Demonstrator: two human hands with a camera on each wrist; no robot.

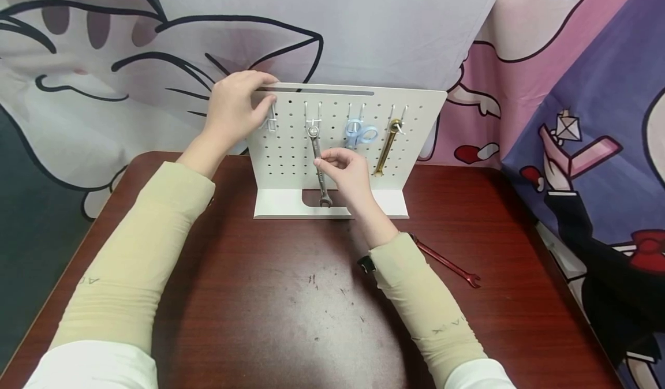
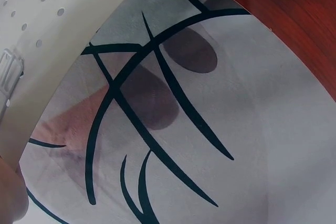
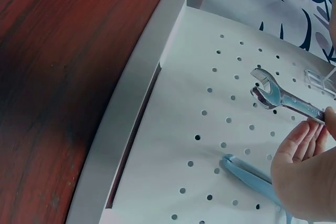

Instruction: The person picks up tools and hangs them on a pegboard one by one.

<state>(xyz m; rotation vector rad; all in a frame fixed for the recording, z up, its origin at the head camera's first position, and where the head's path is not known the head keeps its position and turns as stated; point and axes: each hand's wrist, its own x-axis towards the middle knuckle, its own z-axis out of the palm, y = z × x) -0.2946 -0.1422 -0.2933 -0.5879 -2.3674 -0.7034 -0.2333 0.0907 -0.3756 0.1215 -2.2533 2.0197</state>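
A white pegboard (image 1: 332,175) stands upright on the table. At its upper left corner my left hand (image 1: 236,103) grips the top edge, thumb on the front face and fingers over the top. In the left wrist view only part of that hand (image 2: 10,195) shows. My right hand (image 1: 347,172) pinches a silver combination wrench (image 1: 314,143) midway along its handle. The wrench's ring end is at a middle-left hook (image 1: 313,118), and its open end points down. The right wrist view shows the wrench's open jaw (image 3: 268,90) in front of the holes.
Light blue scissors (image 1: 353,134) and a gold wrench (image 1: 385,149) hang to the right on the board. Another hook (image 1: 271,122) sits beside my left thumb. A red wrench (image 1: 449,265) lies on the dark red table (image 1: 291,296), and printed cloth (image 1: 395,25) hangs behind.
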